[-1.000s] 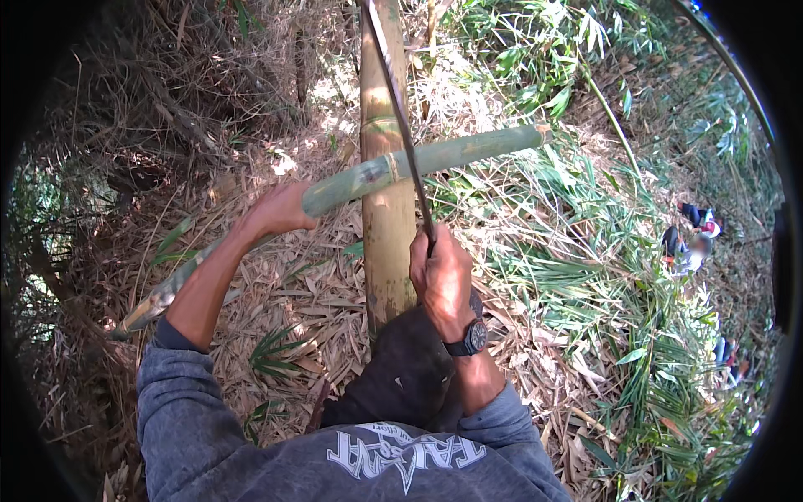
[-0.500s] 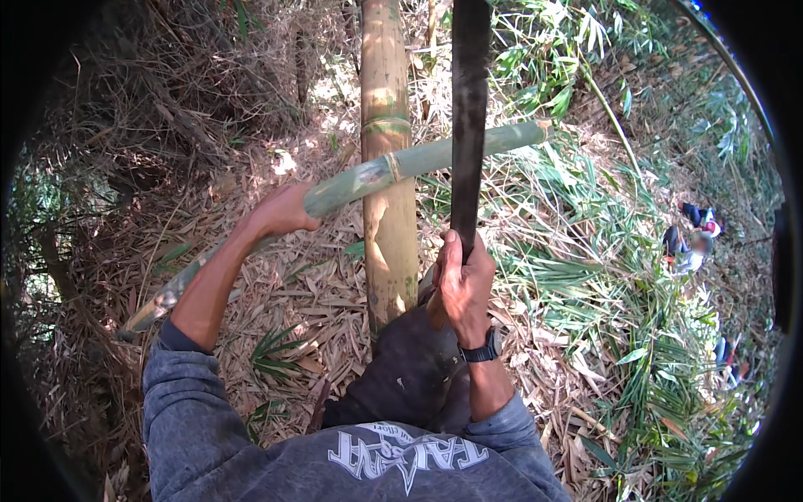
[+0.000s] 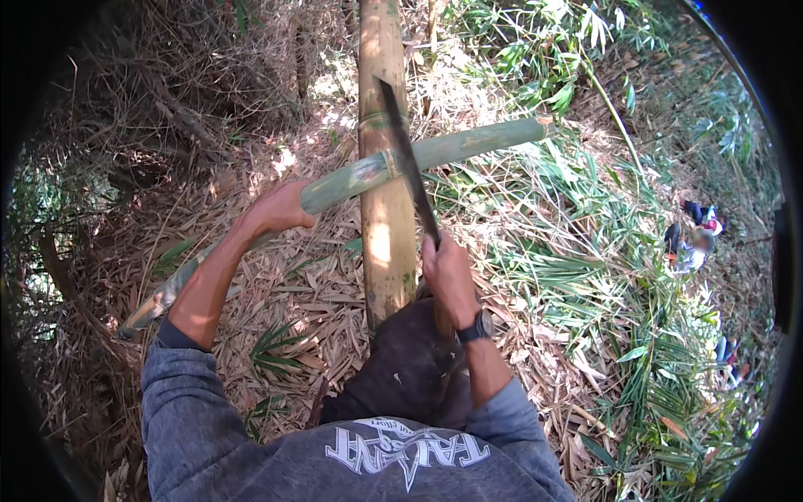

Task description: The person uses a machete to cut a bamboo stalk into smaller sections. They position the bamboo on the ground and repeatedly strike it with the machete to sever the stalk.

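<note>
My left hand (image 3: 284,207) is wrapped round a green bamboo pole (image 3: 479,142). The pole slants from the lower left up to the right and lies across a thick yellowish bamboo trunk (image 3: 390,243) in front of me. Closed on the handle of a machete (image 3: 410,167) is my right hand (image 3: 449,276); the handle itself is hidden by the fingers. The dark blade tilts up to the left and crosses the green pole near its node, over the trunk. Whether the edge bites into the pole I cannot tell.
Dry leaves (image 3: 276,326) cover the ground around me. Cut green bamboo leaves (image 3: 535,268) lie in a heap on the right, with a thin stalk (image 3: 615,117) above. Tangled dry brush (image 3: 209,75) fills the far left. Another person (image 3: 694,247) is at the far right.
The machete has swung down from nearly upright to a leftward tilt, onto or over the green pole. My right hand has turned and shifted slightly left; my left hand keeps its hold.
</note>
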